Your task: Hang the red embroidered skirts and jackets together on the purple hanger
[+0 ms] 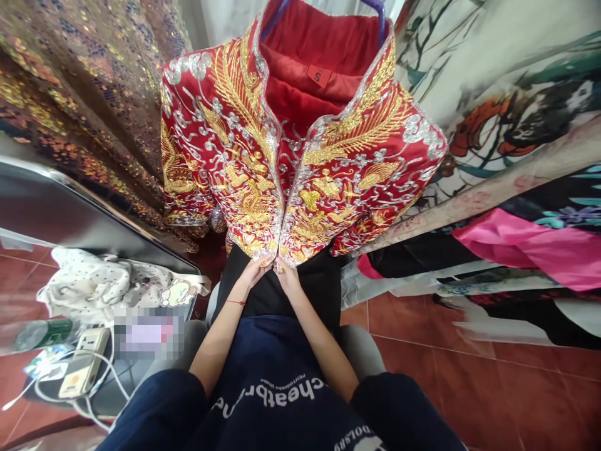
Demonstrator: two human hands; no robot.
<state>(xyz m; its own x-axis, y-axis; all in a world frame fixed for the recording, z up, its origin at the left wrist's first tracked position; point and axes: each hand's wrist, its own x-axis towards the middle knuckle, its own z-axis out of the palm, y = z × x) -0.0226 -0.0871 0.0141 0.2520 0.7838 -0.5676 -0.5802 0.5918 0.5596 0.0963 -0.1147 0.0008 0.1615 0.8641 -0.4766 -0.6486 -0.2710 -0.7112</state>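
Well, hiding some fingers of the bare left hand (256, 270) and bare right hand (288, 277) behind the hem of the red cloth jacket with gold and silver stitching (323, 181); cutting off the purple hanger (382, 28) at the top. Pinching the jacket's front corners with both. Hanging just past them, running lengthwise away, pointing the collar ahead.

Jacket (251, 156): red cloth, satin-like sheen, 2 fronts (328, 181) rough w/ raised metallic-look thread. Sequinned fabric (101, 94): glittery, bumpy. Pink cloth (535, 243): smooth, v. glossy. Navy shirt (277, 360): matt cloth. Bottle (42, 334): clear shiny plastic. Power strip (85, 362): smooth plastic. Floor (408, 351): semi-gloss tile.
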